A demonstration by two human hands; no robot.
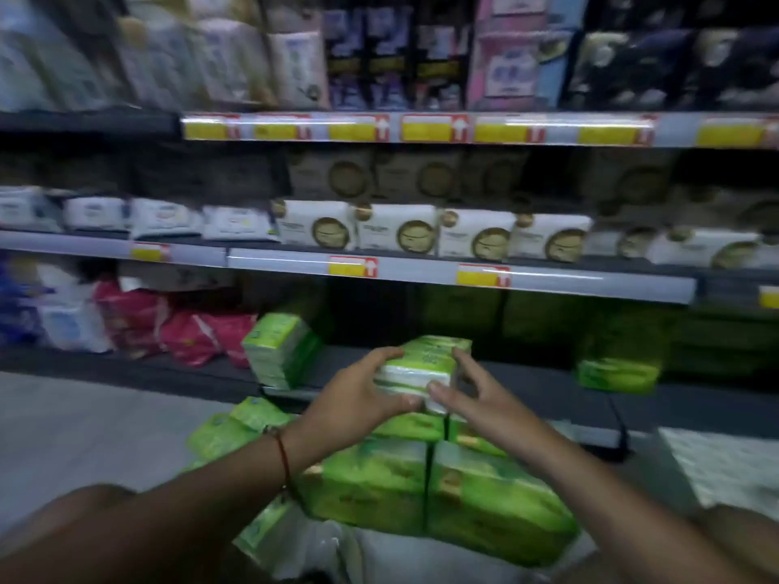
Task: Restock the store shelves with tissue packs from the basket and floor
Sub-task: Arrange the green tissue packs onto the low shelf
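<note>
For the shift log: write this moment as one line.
stage: placing | left hand: grips green tissue pack | right hand: fingers on pack's other side | target: bottom shelf | more green packs below

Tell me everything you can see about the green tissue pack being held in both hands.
The held tissue pack is a soft block in glossy plastic wrap, bright green on top with white across its near face; print is too blurred to read. It is roughly level, above the stacked green packs and in front of the bottom shelf. The left hand grips its left side, thumb at the lower front; the right hand holds the right side, fingers spread.
</note>
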